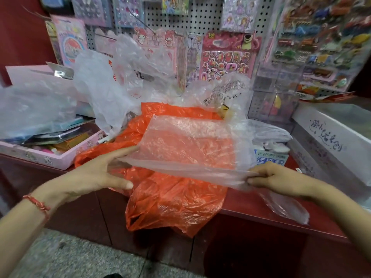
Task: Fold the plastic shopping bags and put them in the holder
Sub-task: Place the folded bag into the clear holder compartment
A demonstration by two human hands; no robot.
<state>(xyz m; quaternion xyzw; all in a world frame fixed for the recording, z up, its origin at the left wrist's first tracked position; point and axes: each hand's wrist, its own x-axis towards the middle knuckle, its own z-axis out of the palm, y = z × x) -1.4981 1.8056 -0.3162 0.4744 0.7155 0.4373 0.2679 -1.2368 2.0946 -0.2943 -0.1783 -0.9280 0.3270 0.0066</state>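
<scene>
A clear plastic bag (pixel 186 143) is stretched flat in the air between both hands, over an orange plastic bag (pixel 172 199) that lies crumpled on the red counter (pixel 281 211) and hangs over its front edge. My left hand (pixel 104 173) has straight fingers spread along the clear bag's left edge, the plastic running between thumb and fingers. My right hand (pixel 267 177) pinches the bag's gathered right end, whose tail (pixel 287 207) trails down past the wrist. More clear bags (pixel 104 85) pile up behind. No holder can be made out.
A pink box (pixel 60 155) of stationery sits at the left on the counter. A white box (pixel 329 141) stands at the right, a blue-and-white pack (pixel 270 159) beside it. A pegboard wall with sticker sheets (pixel 226 55) rises behind. Grey floor (pixel 70 257) lies below.
</scene>
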